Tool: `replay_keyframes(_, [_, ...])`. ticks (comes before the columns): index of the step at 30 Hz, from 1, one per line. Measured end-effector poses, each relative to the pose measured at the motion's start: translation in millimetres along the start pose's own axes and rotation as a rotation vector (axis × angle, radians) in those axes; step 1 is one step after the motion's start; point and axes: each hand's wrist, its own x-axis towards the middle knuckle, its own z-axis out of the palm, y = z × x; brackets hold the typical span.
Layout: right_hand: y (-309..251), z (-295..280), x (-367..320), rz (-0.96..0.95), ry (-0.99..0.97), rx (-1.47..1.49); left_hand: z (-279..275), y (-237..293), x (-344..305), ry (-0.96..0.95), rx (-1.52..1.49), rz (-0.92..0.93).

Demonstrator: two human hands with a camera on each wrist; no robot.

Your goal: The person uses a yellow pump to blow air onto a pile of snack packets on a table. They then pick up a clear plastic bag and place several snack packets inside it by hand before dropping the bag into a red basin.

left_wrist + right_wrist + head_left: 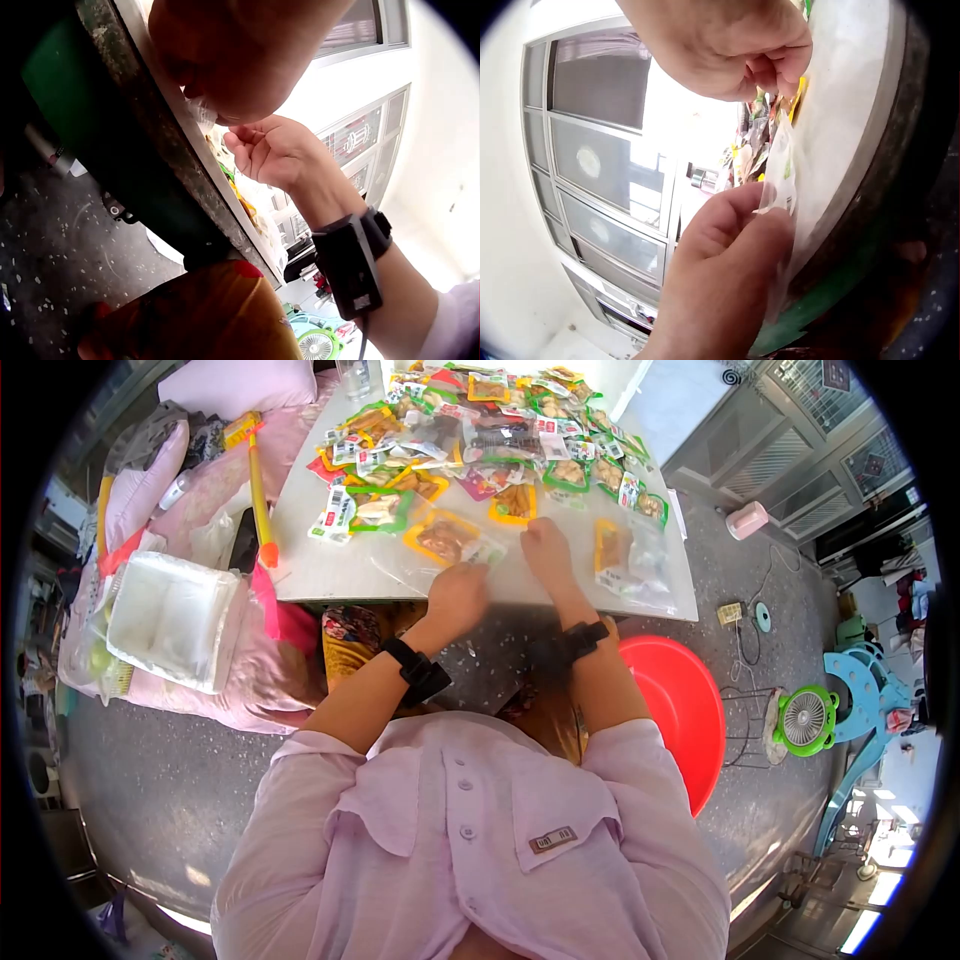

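In the right wrist view, my left hand pinches the edge of a clear plastic bag between thumb and fingers. In the head view this left hand is at the table's front edge, beside a yellow-edged packet. My right hand is a little to the right and farther in, just below another yellow-edged packet. Its fingers are curled with nothing visible in them, as the right hand in the left wrist view shows. The hands are apart.
Many colourful snack packets cover the back of the table. A clear bag with a packet lies at the table's right. A red basin stands below on the right; a white foam box is at the left.
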Motion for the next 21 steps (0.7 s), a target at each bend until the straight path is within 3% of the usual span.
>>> replay_keyframes(1, [1.8,-0.5,8.5,-0.109,0.021,-0.168,0.6,-0.1,0.2,0.006,0.002,0.008])
replay_keyframes(4, [-4.7,7.0,27.6,-0.168,-0.062,-0.402,4.4,-3.6,1.1,0.014,-0.008,0.010])
replay_keyframes(13, [8.0,38.1,52.2,-0.267,0.001,-0.789,4.1,-5.5,-0.9,0.016,-0.020,0.014])
replay_keyframes(16, [-5.1,17.6,49.9,-0.175,-0.089,-0.838,3.0,-4.3,0.4,0.015,-0.020,0.005])
replay_keyframes(19, [2.6,-10.0,36.2,-0.304,0.111,-0.633,3.4,-4.9,0.2,0.022,-0.022,0.025])
replay_keyframes(21, [7.6,-27.7,27.6,-0.268,0.218,-0.387,1.4,-4.3,0.8,0.028,-0.037,0.052])
